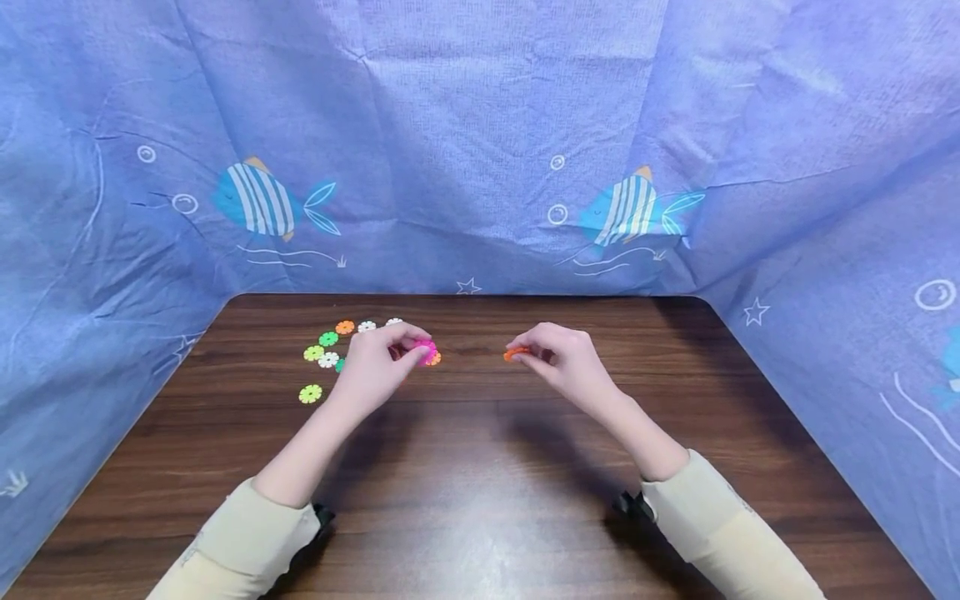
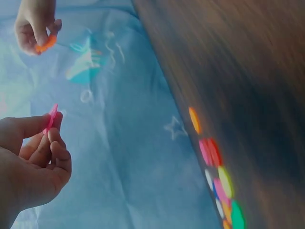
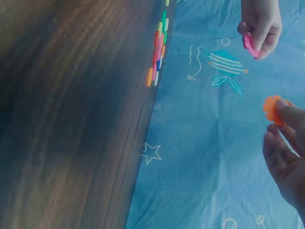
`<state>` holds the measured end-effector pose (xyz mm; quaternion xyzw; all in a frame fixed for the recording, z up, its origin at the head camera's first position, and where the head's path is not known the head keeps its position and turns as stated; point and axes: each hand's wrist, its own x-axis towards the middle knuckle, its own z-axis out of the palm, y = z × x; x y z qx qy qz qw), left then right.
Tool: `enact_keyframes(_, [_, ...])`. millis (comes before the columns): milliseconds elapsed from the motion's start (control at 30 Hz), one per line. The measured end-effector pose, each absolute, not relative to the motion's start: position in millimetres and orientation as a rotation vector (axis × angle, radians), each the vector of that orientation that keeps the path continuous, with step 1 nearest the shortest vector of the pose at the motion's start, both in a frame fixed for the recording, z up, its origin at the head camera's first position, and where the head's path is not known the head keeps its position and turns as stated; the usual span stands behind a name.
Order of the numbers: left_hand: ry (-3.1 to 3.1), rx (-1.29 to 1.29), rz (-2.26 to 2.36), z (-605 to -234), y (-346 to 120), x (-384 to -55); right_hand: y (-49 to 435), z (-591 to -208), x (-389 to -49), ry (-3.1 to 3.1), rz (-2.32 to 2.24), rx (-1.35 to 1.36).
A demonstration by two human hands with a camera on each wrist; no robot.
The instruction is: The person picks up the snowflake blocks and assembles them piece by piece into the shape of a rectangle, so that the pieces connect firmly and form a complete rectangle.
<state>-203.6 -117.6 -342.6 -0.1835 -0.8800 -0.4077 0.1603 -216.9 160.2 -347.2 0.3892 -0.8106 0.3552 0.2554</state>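
Left fingers point(image 2: 61, 157), barely parted, pinch one pink disc point(image 2: 51, 120); right fingers point(image 3: 280, 155) (likewise) pinch one orange disc point(image 3: 270, 109).

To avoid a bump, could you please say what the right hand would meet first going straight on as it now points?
The right hand would probably meet the pink flower-shaped disc in the left hand first, though depth is unclear.

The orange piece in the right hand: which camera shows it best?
The right wrist view: the orange piece looks largest, its scalloped edge clearest, though the right hand covers part. The head view shows only a thin sliver; the left wrist view, a smaller, partly covered shape.
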Motion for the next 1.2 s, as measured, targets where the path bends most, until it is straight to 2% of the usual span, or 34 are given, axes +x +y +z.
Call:
enact_keyframes(467, [-2.439,-0.427,-1.604,-344.1,-80.5,-195.5,153.7,-358.0,-203.6,-2.099,1.143,0.938])
enact_keyframes(1200, [-2.378,-0.419,-1.913,-352.5,-60.3,-195.4,143.9,-366.8,-201.1,-2.041,1.17,1.02])
